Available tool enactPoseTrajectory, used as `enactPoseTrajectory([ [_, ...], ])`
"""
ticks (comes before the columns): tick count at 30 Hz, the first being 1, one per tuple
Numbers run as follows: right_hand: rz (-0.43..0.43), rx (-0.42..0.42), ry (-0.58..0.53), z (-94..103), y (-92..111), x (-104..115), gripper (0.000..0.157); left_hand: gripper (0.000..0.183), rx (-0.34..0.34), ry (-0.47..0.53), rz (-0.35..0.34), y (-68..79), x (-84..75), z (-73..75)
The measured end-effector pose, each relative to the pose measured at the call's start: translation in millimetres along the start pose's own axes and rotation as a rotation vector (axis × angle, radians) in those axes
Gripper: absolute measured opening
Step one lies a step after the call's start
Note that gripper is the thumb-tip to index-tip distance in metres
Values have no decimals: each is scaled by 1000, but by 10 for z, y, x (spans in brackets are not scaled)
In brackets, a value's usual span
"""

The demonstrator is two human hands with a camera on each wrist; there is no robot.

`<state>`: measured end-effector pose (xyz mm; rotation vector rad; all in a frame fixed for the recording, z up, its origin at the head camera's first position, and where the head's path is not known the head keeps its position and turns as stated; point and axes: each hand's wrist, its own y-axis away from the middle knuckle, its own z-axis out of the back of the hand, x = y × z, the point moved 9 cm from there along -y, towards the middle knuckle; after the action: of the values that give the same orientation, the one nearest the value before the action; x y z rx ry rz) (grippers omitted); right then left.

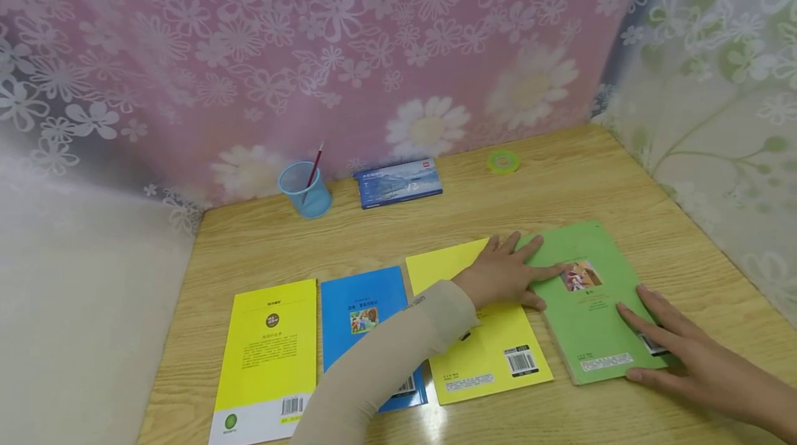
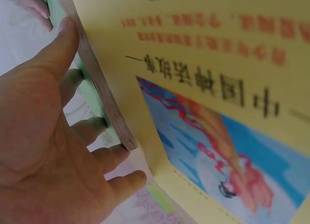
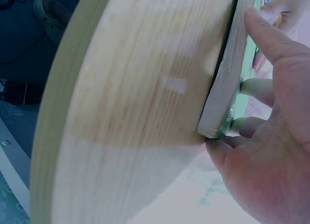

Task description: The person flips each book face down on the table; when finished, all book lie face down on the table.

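Observation:
A green book (image 1: pixel 575 324) with a small picture on its cover lies at the right of the row. My left hand (image 1: pixel 501 275) reaches over a yellow book (image 1: pixel 488 355), its fingers spread and touching the green book's left side. On the right, my right hand (image 1: pixel 691 348) rests its extended fingers on the green cover, thumb by the lower corner. Page edges of the green book (image 2: pixel 104 88) show beside the left fingers in the left wrist view. In the right wrist view, the right fingers (image 3: pixel 256 90) touch its edge. The left forearm hides part of the yellow book.
A blue book (image 1: pixel 367 286) and another yellow book (image 1: pixel 268 334) lie to the left on the wooden table (image 1: pixel 249 244). Along the back stand a blue mesh cup (image 1: pixel 308 196) holding a pencil, a blue box (image 1: pixel 400 184) and a green tape roll (image 1: pixel 503 162).

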<state>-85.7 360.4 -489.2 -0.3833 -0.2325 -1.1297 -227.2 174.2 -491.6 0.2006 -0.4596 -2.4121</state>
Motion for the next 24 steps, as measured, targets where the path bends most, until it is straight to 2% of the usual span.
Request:
enactPoseTrajectory([
  [7,-27,36,87,-5,-30,-18,107,74,-41,15,4,67,29,36],
  [13,-75,148,176,-1,-120,-49,99,54,-75,-5,1,232,86,72],
  [18,-86,253,200,97,-351,-34,71,37,-161,-36,-17,490,224,163],
  [24,2,327,174,196,-657,19,14,11,-198,115,-4,921,520,243],
])
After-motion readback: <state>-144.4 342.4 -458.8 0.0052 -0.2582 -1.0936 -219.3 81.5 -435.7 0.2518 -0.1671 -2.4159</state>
